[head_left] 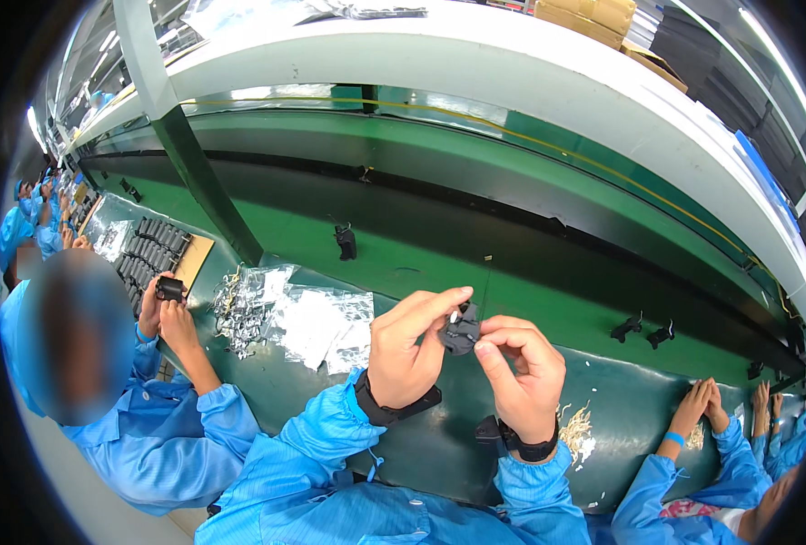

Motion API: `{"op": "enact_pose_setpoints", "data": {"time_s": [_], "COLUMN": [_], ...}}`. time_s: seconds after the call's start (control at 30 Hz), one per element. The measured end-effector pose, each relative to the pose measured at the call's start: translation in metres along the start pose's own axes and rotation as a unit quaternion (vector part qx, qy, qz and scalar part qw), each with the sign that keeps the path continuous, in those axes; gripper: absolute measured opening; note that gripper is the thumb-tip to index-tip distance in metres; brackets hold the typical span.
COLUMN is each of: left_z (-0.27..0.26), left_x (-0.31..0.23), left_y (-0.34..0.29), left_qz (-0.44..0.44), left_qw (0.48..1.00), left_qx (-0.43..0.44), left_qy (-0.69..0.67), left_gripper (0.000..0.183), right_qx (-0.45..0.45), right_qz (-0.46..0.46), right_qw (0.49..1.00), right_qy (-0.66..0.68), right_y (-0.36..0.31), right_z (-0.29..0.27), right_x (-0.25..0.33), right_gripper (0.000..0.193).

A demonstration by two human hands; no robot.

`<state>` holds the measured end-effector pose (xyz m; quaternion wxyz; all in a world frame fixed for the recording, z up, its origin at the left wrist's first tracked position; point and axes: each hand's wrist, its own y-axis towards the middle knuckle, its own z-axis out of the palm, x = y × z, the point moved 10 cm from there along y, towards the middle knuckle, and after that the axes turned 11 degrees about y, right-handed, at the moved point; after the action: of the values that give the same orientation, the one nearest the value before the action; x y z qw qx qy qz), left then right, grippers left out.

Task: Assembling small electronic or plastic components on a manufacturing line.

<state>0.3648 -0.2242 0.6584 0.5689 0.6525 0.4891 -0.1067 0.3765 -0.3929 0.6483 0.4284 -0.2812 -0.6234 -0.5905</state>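
Note:
Above the green worktable (pixel 462 413), my two hands hold a small black plastic part (pixel 459 338) between them. My left hand (pixel 407 350) is closed on its left side with thumb and fingers. My right hand (pixel 525 372) pinches its right edge between thumb and fingertips. A thin dark wire (pixel 485 295) rises from the part and ends in a small pale tip (pixel 487 258). Something small and white shows on the part's upper side. Clear plastic bags (pixel 330 318) lie left of my left hand, and a heap of thin pale strips (pixel 577 431) lies beside my right wrist.
A green conveyor belt (pixel 403 272) runs behind the table, carrying several black parts (pixel 345 242). On the left, a co-worker (pixel 176 445) holds a black part near rows of black pieces (pixel 148 254). Another person's hands (pixel 696 406) are at right. A white shelf (pixel 475 68) and post (pixel 148 64) stand beyond.

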Motion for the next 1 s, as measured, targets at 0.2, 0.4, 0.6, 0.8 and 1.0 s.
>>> {"op": "enact_pose_setpoints", "data": {"time_s": [0.2, 0.4, 0.6, 0.8, 1.0], "left_z": [0.011, 0.011, 0.008, 0.017, 0.024], "left_x": [-0.007, 0.009, 0.002, -0.011, -0.012], "left_y": [-0.006, -0.019, -0.025, -0.029, -0.027], "left_qz": [-0.001, -0.051, -0.010, 0.032, -0.010], "left_qw": [0.985, 0.981, 0.989, 0.995, 0.983], "left_qx": [0.062, -0.002, -0.045, 0.017, 0.082], "left_qy": [-0.160, -0.188, -0.138, -0.089, -0.164], "left_gripper": [0.038, 0.028, 0.016, 0.020, 0.011], "right_qx": [-0.049, -0.003, 0.023, 0.003, 0.000], "right_qz": [-0.063, -0.065, -0.090, -0.129, -0.170], "right_qw": [0.993, 0.989, 0.984, 0.979, 0.967], "right_qy": [-0.092, -0.131, -0.155, -0.155, -0.190], "right_y": [0.001, 0.002, -0.004, -0.008, -0.010], "right_z": [-0.012, -0.002, 0.005, 0.009, 0.008], "right_x": [0.016, 0.031, 0.041, 0.052, 0.056], "right_gripper": [0.012, 0.015, 0.018, 0.019, 0.022]}}
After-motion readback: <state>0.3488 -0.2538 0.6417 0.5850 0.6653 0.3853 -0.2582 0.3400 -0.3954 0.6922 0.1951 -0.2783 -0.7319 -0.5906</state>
